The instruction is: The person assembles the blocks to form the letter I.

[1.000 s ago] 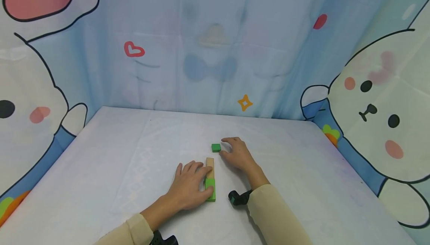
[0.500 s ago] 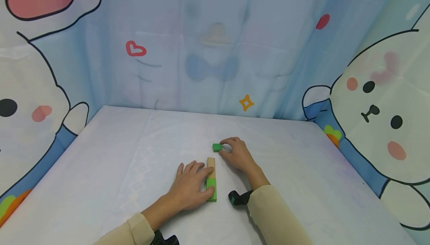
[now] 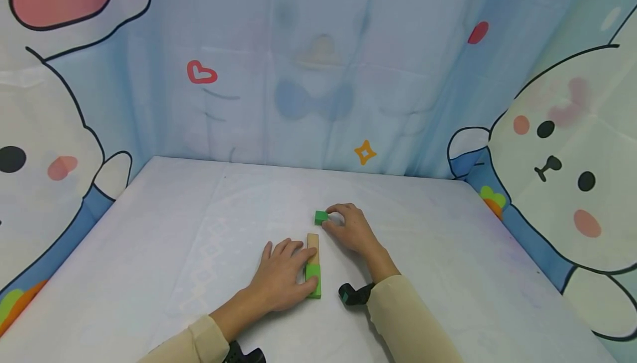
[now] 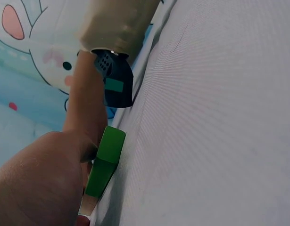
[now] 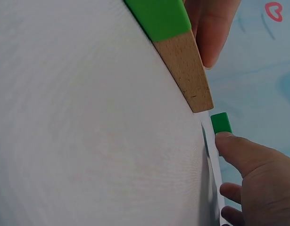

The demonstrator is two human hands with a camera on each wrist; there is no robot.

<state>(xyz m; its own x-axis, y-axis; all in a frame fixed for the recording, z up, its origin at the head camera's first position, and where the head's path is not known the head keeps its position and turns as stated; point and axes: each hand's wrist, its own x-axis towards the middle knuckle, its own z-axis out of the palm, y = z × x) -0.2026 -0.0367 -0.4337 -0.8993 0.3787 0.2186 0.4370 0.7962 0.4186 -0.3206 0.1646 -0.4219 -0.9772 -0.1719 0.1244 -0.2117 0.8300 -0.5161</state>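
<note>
A long block, bare wood (image 3: 312,239) at its far end and green (image 3: 313,272) at its near end, lies on the white table. My left hand (image 3: 281,277) rests against it, index finger over the wood and thumb over the green, fingers spread. Just past the wooden end is a small green block (image 3: 320,217). My right hand (image 3: 354,231) pinches this block between thumb and index finger. The right wrist view shows the thumb (image 5: 226,137) covering part of the small green block (image 5: 221,123). Whether it touches the table is hard to tell.
The white cloth-covered table (image 3: 428,224) extends around both hands. Behind it hangs a blue curtain (image 3: 239,114) with cartoon animals. A black wrist device (image 3: 355,294) sits at the right cuff, and another (image 3: 245,354) at the left.
My right thumb and index finger have closed onto the small green block, which now looks slightly turned or tipped. The left hand stays on the long block. The head view has shifted slightly.
</note>
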